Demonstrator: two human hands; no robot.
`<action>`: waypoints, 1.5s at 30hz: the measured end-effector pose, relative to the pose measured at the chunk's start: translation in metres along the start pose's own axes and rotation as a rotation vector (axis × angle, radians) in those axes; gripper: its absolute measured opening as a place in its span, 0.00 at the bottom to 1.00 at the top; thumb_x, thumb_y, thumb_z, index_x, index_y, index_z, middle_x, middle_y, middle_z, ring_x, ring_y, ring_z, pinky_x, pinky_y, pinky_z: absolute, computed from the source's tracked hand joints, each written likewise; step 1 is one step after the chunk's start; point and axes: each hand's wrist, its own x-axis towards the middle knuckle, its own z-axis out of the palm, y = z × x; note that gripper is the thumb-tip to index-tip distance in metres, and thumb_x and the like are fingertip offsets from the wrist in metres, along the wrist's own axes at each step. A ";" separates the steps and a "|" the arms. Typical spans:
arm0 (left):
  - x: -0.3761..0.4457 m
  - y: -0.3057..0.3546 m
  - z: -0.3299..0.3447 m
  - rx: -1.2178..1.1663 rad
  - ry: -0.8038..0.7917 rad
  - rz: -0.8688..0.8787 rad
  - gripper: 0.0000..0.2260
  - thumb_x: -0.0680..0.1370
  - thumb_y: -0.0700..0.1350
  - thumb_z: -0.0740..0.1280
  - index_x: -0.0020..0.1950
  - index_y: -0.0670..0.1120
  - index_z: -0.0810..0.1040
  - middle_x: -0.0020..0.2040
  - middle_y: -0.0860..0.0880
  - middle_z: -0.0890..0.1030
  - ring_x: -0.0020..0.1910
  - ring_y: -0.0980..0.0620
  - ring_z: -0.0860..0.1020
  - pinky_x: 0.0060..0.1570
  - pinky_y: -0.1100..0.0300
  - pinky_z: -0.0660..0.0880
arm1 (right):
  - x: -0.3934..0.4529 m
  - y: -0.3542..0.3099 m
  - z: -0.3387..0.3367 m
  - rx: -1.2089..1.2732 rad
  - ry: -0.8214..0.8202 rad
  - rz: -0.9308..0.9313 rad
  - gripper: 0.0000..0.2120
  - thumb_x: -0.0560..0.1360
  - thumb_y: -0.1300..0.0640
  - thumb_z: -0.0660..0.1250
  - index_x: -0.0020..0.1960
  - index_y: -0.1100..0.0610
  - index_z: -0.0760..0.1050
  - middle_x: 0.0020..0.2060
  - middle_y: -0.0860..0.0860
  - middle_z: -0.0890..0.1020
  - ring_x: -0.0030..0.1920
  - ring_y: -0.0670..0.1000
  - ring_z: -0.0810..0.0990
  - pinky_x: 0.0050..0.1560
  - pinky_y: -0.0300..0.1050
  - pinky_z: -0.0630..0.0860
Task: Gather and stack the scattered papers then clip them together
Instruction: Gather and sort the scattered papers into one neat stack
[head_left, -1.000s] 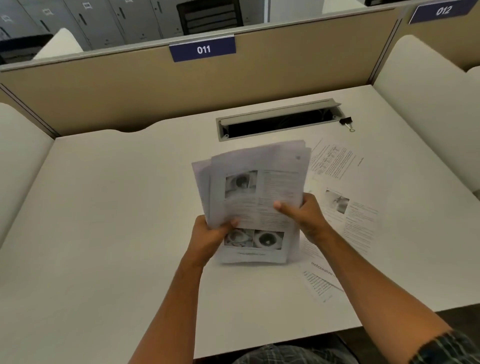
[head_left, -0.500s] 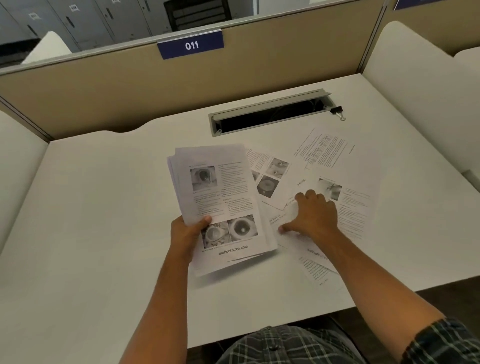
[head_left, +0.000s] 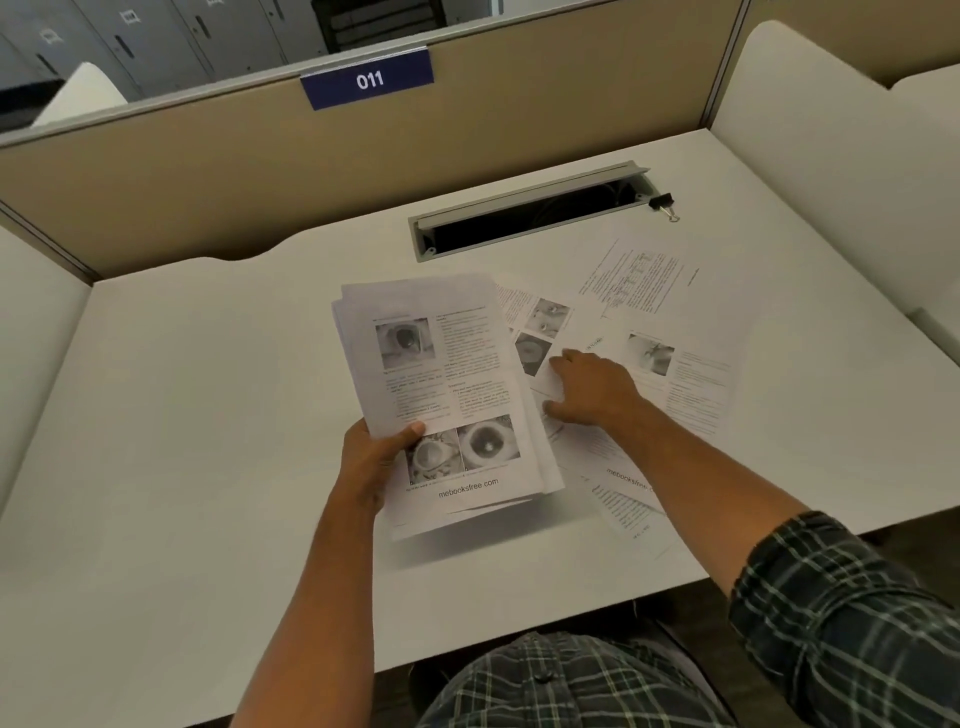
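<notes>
Papers were in two groups: a gathered stack (head_left: 441, 384) in my left hand (head_left: 376, 457), and loose sheets (head_left: 670, 374) spread on the white bench (head_left: 182, 415) to its right. My left hand gripped the stack near its lower left corner, thumb curled over the top page and fingers hidden beneath, so the stack was lifted off the bench and cast a soft shadow below its near edge. The top page showed greyscale photographs, columns of text and a web address along the bottom; the edges of the sheets under it were not squared up.

My right hand (head_left: 592, 389) lay palm down on the loose sheets just beside the stack, fingers extended toward the stack and pressing flat on the paper, thumb spread toward me. The loose sheets overlapped one another at different angles, some reaching under my right forearm toward the bench's near edge.

A black binder clip (head_left: 662, 201) lay on the bench at the far right, touching or just beside the right end of the cable tray (head_left: 530, 210), a long recessed slot with its grey lid raised. The slot's inside was dark; I could not tell what it held.
</notes>
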 end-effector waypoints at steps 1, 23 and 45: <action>-0.001 0.000 0.000 -0.002 -0.003 0.006 0.19 0.72 0.38 0.79 0.62 0.43 0.82 0.53 0.47 0.88 0.49 0.45 0.88 0.44 0.53 0.85 | 0.002 -0.001 0.002 -0.051 0.015 -0.017 0.30 0.74 0.37 0.66 0.70 0.54 0.72 0.60 0.53 0.79 0.55 0.56 0.81 0.47 0.49 0.77; 0.004 -0.002 -0.010 -0.116 -0.065 0.005 0.25 0.68 0.43 0.79 0.65 0.46 0.80 0.58 0.45 0.87 0.54 0.41 0.86 0.51 0.44 0.84 | -0.015 -0.015 -0.034 0.084 0.940 -0.150 0.11 0.80 0.62 0.69 0.59 0.66 0.81 0.36 0.60 0.84 0.29 0.58 0.81 0.28 0.46 0.80; 0.003 0.019 0.015 -0.133 -0.222 -0.005 0.18 0.73 0.45 0.73 0.64 0.48 0.83 0.57 0.39 0.86 0.54 0.35 0.85 0.50 0.41 0.84 | -0.043 -0.036 -0.025 0.807 0.453 0.189 0.41 0.72 0.42 0.78 0.77 0.52 0.64 0.69 0.51 0.75 0.65 0.52 0.75 0.66 0.54 0.73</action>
